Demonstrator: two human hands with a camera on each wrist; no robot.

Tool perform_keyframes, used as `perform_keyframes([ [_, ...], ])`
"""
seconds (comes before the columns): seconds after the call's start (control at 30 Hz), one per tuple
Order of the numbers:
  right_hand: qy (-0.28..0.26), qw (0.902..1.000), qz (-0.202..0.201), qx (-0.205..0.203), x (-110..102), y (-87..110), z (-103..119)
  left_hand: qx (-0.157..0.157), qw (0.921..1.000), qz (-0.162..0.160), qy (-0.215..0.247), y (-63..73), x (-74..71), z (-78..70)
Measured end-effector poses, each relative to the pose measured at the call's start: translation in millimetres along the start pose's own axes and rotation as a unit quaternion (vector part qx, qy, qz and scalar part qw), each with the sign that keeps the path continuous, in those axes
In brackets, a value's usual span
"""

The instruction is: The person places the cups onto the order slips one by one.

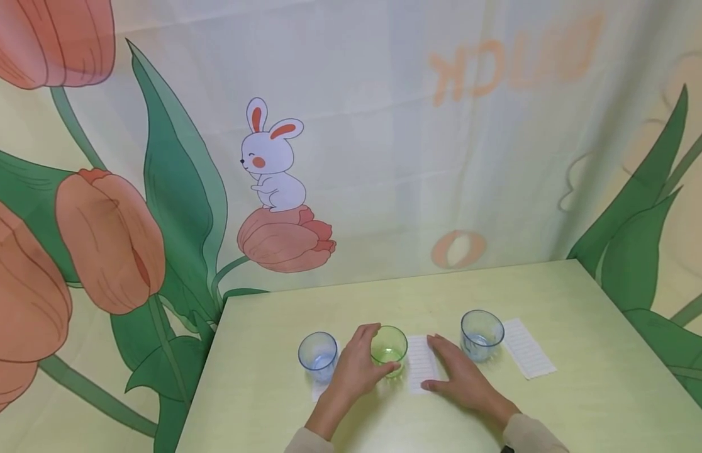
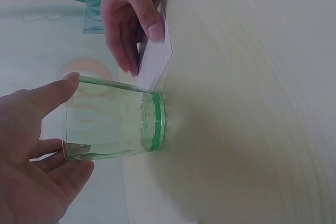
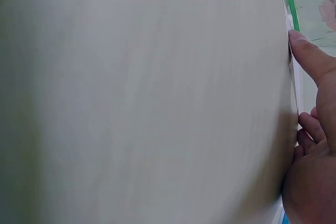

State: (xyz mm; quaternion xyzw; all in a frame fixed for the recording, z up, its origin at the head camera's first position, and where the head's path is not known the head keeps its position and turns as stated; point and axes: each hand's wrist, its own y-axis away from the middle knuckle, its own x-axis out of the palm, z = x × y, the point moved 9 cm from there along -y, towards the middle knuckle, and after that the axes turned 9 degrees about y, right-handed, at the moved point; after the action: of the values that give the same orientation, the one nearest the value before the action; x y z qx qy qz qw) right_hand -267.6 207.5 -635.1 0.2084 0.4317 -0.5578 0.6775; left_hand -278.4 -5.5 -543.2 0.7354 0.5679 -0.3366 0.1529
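My left hand (image 1: 358, 363) grips a green clear glass (image 1: 389, 348) between thumb and fingers near its rim. The glass is upright, its thick base close to the tabletop in the left wrist view. Just right of it lies a lined white paper slip (image 1: 421, 363). Over the slip's right side rests my right hand (image 1: 463, 376), thumb and fingers spread apart. In the left wrist view that thumb touches the paper (image 2: 155, 62); the right wrist view has the thumb (image 3: 310, 56) low along the table.
A blue glass (image 1: 318, 357) stands left of my left hand, with paper partly hidden beneath it. Another blue glass (image 1: 482, 336) stands beyond my right hand, beside a second lined slip (image 1: 529, 349). A printed curtain (image 1: 373, 157) hangs behind the pale table (image 1: 600, 402).
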Motion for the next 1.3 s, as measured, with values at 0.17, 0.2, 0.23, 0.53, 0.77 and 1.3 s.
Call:
perform_keyframes([
  [0.17,-0.003,1.0000,0.001,0.002,0.1,1.4,-1.3,-0.001,1.0000,0.003,0.004,-1.1,2.1,0.6],
  [0.2,-0.002,1.0000,0.000,0.000,-0.1,1.5,-1.2,-0.001,1.0000,0.003,0.003,-1.1,2.5,1.0],
  [0.23,-0.003,1.0000,0.000,-0.001,-0.3,1.6,-0.8,-0.002,1.0000,0.003,0.004,-1.0,2.9,1.5],
  [0.53,0.008,0.9999,0.001,-0.006,-0.3,0.9,0.2,-0.009,0.9999,0.001,0.011,-1.2,4.3,5.0],
  [0.77,0.005,1.0000,0.000,-0.002,-0.1,-0.4,0.0,-0.009,0.9998,0.001,0.016,-3.1,3.1,5.6],
  [1.3,0.006,0.9999,0.010,0.005,0.5,0.5,-0.2,-0.009,0.9998,-0.002,0.019,-3.1,5.5,11.8],
])
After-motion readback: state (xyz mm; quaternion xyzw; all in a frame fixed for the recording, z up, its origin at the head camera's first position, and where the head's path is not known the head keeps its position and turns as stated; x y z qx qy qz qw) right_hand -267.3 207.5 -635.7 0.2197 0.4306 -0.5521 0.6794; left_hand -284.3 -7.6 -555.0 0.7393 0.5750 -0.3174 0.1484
